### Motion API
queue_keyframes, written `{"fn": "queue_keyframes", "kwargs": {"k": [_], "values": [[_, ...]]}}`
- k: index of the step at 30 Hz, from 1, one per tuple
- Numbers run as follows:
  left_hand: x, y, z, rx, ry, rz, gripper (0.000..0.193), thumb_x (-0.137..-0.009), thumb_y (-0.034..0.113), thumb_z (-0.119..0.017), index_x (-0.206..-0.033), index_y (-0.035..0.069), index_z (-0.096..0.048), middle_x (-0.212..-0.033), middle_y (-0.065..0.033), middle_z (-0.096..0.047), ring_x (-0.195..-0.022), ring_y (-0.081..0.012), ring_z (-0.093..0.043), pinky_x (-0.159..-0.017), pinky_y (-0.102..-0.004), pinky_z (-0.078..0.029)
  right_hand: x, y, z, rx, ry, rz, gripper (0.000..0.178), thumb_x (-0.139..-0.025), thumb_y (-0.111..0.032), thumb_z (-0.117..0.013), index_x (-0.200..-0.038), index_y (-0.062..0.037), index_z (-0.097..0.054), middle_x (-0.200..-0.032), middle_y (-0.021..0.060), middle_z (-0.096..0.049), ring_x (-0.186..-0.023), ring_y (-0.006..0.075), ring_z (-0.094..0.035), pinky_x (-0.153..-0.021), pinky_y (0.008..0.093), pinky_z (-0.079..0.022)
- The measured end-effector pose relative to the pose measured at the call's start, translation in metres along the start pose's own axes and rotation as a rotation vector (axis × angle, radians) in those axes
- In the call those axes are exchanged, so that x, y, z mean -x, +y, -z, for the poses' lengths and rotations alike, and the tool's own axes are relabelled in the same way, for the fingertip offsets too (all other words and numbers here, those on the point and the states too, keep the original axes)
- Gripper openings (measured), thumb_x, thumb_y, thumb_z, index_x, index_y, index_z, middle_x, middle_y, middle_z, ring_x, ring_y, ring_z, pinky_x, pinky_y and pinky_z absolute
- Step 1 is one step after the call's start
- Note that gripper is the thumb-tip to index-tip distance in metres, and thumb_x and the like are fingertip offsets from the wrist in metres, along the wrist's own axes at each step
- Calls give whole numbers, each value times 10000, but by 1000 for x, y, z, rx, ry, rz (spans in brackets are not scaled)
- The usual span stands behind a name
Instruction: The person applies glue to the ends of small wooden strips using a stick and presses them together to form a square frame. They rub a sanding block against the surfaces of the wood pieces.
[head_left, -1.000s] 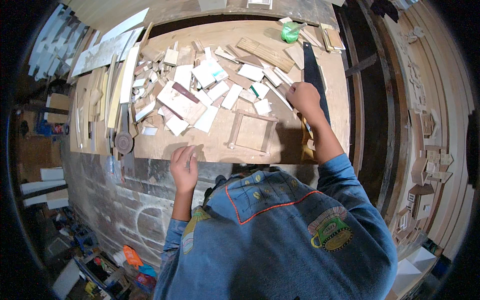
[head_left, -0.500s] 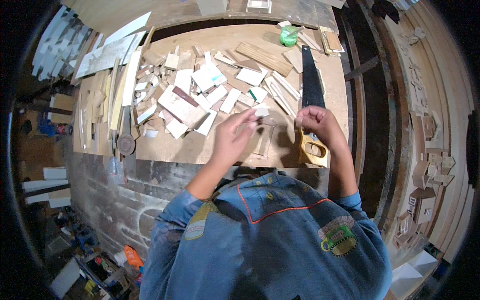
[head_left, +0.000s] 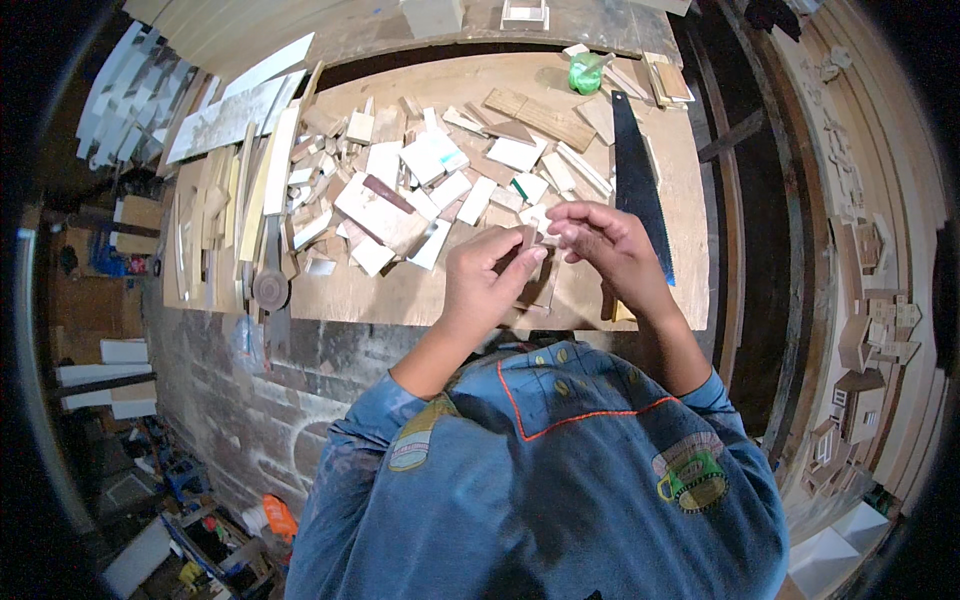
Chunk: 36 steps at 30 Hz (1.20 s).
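At the far left of the desk [head_left: 400,290], long pale strips of wood [head_left: 235,200] lie side by side with their long axes running away from the person. Just right of them spreads a heap of small offcuts [head_left: 420,185], flat rectangles and blocks lying at all angles.

The left hand [head_left: 487,285] hovers above the near edge of the desk, forearm rising from the lower left, wrist bent so the fingers point up and to the right. Its fingers are curled in and pinch a small thin piece of wood [head_left: 527,240]. The piece is brownish and stands roughly upright in the picture, its long axis pointing away from the person, top end toward the heap; how much of it is hidden in the grip I cannot tell.

The right hand [head_left: 608,245] comes in from the lower right and meets the left, fingers bent and bunched, tips pointing left at the same piece; whether they actually grip it or only touch it cannot be made out. The two hands are close together, fingertips almost meeting.

Right of the hands a handsaw [head_left: 640,185] lies flat, its dark blade running lengthwise away from the person. A green container [head_left: 585,75] stands near the far edge.
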<state>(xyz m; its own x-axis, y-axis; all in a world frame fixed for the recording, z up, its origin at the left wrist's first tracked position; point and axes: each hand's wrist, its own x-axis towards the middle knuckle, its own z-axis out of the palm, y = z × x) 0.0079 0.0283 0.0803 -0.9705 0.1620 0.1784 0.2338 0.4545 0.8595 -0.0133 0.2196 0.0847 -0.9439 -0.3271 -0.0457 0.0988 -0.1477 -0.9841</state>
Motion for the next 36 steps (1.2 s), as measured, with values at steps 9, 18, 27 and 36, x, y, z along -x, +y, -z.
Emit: {"fn": "queue_keyframes", "kwargs": {"k": [9,18,27,36], "values": [[23,-25,36,1391,-103,585,246,-945,219,-565,-1060,2,-580,-825,-67,-630,-722,-189,-671,-656,-288,-579,-42,18,-45,42,-197,-16,315,-918,-185,-623,-1184,-18,-597,-876,-37,-619,-772,23,-546,-651,174,-427],[50,-49,73,1639,53,520,252,-961,181,-533,-1099,-30,-532,-876,-83,-620,-842,-219,-652,-716,-260,-571,-1,-7,-90,311,-418,415,348,-757,-75,-737,-1095,-45,-661,-873,48,-612,-755,132,-574,-633,262,-480],[68,-56,78,1631,126,577,238,-960,180,-537,-1091,-18,-530,-880,-77,-605,-895,-223,-620,-851,-315,-539,11,24,-113,648,-261,1042,283,-633,5,-727,-911,-11,-680,-813,91,-619,-685,247,-628,-557,323,-516],[98,-68,95,1419,389,636,210,-933,183,-591,-1066,29,-541,-974,-75,-590,-941,-233,-601,-874,-350,-499,15,40,-133,496,-293,642,160,-715,22,-684,-874,21,-667,-746,119,-611,-643,253,-619,-565,315,-505]]}}
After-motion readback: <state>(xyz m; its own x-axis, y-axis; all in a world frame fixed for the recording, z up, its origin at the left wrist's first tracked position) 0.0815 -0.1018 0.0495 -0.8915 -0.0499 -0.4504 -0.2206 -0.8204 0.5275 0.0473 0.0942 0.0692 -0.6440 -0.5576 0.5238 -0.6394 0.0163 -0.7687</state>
